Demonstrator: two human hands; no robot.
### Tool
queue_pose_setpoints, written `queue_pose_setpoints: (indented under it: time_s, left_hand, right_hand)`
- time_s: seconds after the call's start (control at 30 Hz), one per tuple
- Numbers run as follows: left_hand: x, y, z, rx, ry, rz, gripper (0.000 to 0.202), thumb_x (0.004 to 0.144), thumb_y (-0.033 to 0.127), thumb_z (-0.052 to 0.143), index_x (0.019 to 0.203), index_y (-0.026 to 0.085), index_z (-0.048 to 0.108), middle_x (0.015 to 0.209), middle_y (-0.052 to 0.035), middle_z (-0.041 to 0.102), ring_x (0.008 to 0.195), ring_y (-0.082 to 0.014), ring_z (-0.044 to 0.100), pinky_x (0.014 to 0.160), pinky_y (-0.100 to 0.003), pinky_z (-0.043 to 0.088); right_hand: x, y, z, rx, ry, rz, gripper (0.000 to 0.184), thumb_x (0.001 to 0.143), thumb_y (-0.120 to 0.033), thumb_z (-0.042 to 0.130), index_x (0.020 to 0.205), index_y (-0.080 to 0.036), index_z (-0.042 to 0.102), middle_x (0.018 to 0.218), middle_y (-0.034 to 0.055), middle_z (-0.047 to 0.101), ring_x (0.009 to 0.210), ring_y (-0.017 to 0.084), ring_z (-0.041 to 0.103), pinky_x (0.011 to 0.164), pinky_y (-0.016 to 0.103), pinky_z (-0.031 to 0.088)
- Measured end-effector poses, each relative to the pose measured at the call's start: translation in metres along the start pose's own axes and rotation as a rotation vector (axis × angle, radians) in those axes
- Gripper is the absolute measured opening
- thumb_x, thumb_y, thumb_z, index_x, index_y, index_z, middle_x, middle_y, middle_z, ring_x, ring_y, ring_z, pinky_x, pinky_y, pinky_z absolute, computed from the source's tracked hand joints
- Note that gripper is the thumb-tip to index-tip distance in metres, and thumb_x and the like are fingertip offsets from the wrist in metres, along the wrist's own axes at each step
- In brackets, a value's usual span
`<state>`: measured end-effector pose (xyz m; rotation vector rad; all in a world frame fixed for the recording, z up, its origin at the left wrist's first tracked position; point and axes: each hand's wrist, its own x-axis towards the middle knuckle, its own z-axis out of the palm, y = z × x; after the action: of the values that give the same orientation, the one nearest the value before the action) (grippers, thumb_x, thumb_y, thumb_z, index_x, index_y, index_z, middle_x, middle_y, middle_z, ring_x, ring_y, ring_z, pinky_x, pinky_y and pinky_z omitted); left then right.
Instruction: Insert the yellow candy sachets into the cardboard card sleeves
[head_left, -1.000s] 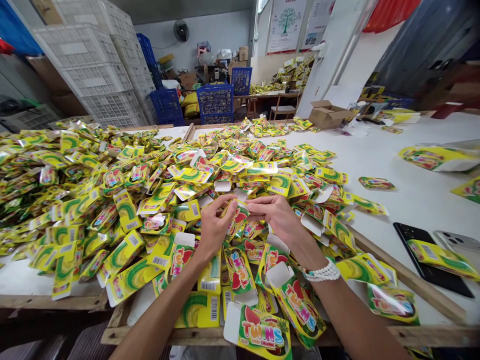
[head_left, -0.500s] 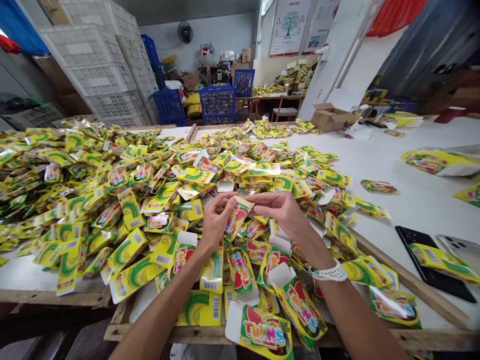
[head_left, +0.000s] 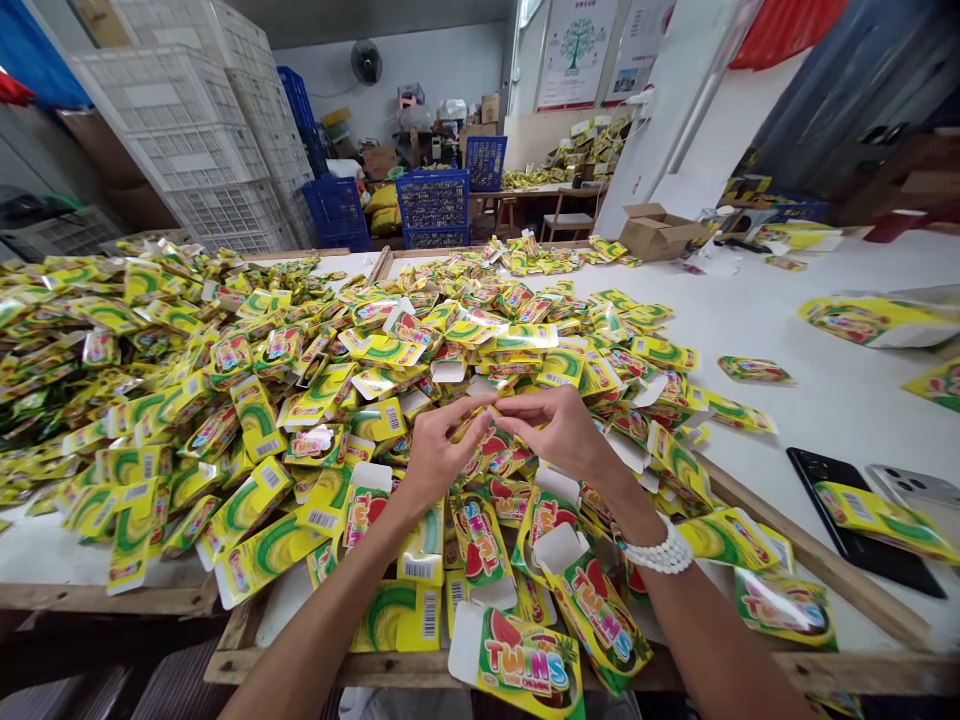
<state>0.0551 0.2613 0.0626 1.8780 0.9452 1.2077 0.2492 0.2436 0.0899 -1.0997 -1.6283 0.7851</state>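
My left hand and my right hand meet above a big heap of flat yellow-green carton packets printed "TWINS". Both hands pinch one small folded packet between their fingertips, held just over the pile. The packet is mostly hidden by my fingers. A white bead bracelet sits on my right wrist. More flattened packets lie near the table's front edge under my forearms.
The white table has a wooden rim. Two phones lie at the right under a packet. Stacked white crates and blue crates stand behind. A cardboard box sits far right.
The packet, earlier standing upright in my left hand, now lies lower and pinched between both hands' fingertips. My hands have closed together slightly.
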Motion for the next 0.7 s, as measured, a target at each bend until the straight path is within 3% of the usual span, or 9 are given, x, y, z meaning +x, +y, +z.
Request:
queue_pose_setpoints:
  time_s: [0.1, 0.23, 0.33, 0.47, 0.6, 0.7]
  left_hand:
    - [0.000, -0.003, 0.000, -0.019, -0.001, 0.002, 0.041, 0.099, 0.051, 0.063, 0.118, 0.017, 0.077, 0.072, 0.0006, 0.067, 0.050, -0.0072, 0.034, 0.049, -0.022, 0.026]
    - [0.001, -0.007, -0.003, -0.100, -0.028, 0.007, 0.036, 0.098, 0.053, 0.065, 0.107, 0.019, 0.071, 0.078, -0.0004, 0.068, 0.056, -0.0090, 0.045, 0.053, -0.021, 0.034]
    - [0.001, -0.007, -0.004, -0.123, -0.048, 0.016, 0.036, 0.099, 0.053, 0.063, 0.100, 0.018, 0.072, 0.079, -0.0018, 0.069, 0.056, -0.0096, 0.047, 0.053, -0.022, 0.036]
    - [0.000, -0.005, -0.003, -0.048, -0.035, 0.026, 0.034, 0.102, 0.047, 0.061, 0.108, 0.018, 0.078, 0.066, 0.0018, 0.061, 0.050, -0.0081, 0.036, 0.050, -0.023, 0.028]
    - [0.000, -0.001, -0.001, 0.005, -0.008, 0.058, 0.032, 0.102, 0.041, 0.060, 0.106, 0.017, 0.081, 0.066, 0.0011, 0.064, 0.049, -0.0080, 0.035, 0.049, -0.024, 0.027]
    - [0.000, 0.002, -0.001, 0.006, 0.044, 0.048, 0.031, 0.101, 0.040, 0.060, 0.105, 0.018, 0.081, 0.072, -0.0005, 0.070, 0.050, -0.0087, 0.041, 0.050, -0.024, 0.031]
  right_hand:
    - [0.000, 0.004, -0.001, -0.073, -0.050, -0.045, 0.019, 0.086, -0.028, 0.077, 0.099, -0.021, 0.089, 0.091, 0.0077, 0.085, 0.075, 0.027, 0.080, 0.065, 0.035, 0.065]
    - [0.000, 0.004, -0.001, -0.013, -0.108, -0.036, 0.028, 0.084, -0.028, 0.076, 0.109, -0.021, 0.087, 0.105, 0.0077, 0.085, 0.088, 0.029, 0.083, 0.072, 0.036, 0.068]
    - [-0.001, 0.002, 0.003, -0.023, -0.118, -0.045, 0.027, 0.086, -0.030, 0.075, 0.107, -0.020, 0.087, 0.097, 0.0067, 0.085, 0.084, 0.029, 0.081, 0.067, 0.034, 0.066]
    - [-0.002, 0.001, 0.006, -0.101, -0.083, -0.043, 0.023, 0.088, -0.030, 0.073, 0.102, -0.019, 0.088, 0.084, 0.0053, 0.083, 0.074, 0.024, 0.076, 0.062, 0.030, 0.060]
    - [0.001, 0.004, -0.001, 0.038, -0.066, 0.063, 0.028, 0.088, -0.039, 0.074, 0.101, -0.019, 0.089, 0.081, 0.0059, 0.082, 0.070, 0.022, 0.073, 0.058, 0.029, 0.057]
    - [0.006, 0.006, -0.009, 0.259, -0.075, 0.216, 0.037, 0.077, -0.047, 0.086, 0.101, -0.020, 0.089, 0.086, 0.0076, 0.084, 0.071, 0.022, 0.076, 0.065, 0.033, 0.064]
